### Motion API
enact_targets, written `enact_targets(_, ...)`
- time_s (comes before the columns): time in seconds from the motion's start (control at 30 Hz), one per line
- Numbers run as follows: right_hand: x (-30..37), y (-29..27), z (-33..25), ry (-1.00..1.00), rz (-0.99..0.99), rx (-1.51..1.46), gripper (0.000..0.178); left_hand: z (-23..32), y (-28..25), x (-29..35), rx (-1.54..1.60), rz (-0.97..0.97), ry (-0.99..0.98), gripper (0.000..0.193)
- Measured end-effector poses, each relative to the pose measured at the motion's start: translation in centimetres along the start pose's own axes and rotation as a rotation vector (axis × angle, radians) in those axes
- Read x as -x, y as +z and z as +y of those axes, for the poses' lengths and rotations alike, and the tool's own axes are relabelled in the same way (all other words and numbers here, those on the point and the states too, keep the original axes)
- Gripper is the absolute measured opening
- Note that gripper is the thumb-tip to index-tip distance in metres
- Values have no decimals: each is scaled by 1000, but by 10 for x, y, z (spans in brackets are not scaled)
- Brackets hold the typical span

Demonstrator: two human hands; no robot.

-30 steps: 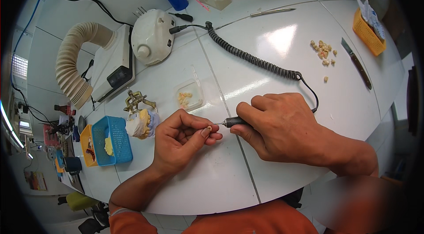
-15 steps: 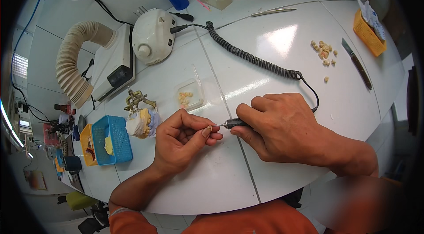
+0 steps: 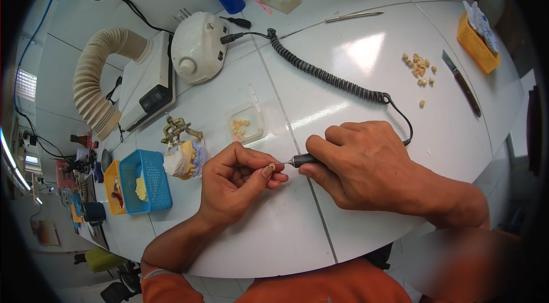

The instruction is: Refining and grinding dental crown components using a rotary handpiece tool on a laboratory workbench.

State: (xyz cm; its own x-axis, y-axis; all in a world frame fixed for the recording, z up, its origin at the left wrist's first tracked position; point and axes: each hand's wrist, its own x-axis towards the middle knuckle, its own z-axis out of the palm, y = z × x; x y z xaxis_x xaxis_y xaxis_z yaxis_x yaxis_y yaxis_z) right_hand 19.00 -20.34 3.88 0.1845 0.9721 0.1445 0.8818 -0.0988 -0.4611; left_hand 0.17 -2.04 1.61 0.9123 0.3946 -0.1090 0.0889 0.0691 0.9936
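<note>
Black handpiece [image 3: 303, 159]: gripped in the right hand [image 3: 366, 165], its long axis lying roughly along the worktop's [image 3: 274, 240] near edge, with its thin metal shank [image 3: 282, 163] pointing left at the other hand's fingertips.
Small pale piece [image 3: 272, 166]: pinched between thumb and fingers of the left hand [image 3: 234, 183], straight to the left of the shank, above the worktop's near half; mostly covered by the fingers, so its own long axis cannot be told, nor whether the shank touches it.
Coiled cord [image 3: 326, 71]: runs from the white control unit [image 3: 197, 51], set toward the far edge, over to the right hand's side.
Clear box [image 3: 261, 117]: beyond the left hand toward the far edge, nearer to that hand, with pale tooth-like pieces [image 3: 238, 127] inside.
Dental model [image 3: 186, 161]: just left of the left hand, beside the brass articulator [image 3: 174, 128].
Loose tooth-like pieces [image 3: 419, 64]: toward the worktop's right edge, nearer the right hand, beside a knife [image 3: 462, 82].
Since the earlier frame: both hands keep their places and grips; any turn of the pinched piece is too small to tell.
</note>
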Motion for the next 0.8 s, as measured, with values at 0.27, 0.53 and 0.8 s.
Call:
enact_targets(0.27,1,1,1,-4,19,9,35,2,0,-1,-13,2,-31,10)
enact_targets(0.53,1,0,0,-9,6,4,35,3,1,0,-25,0,-33,10)
enact_targets(0.8,0,0,1,-3,-11,4,35,3,0,0,-24,5,-26,10)
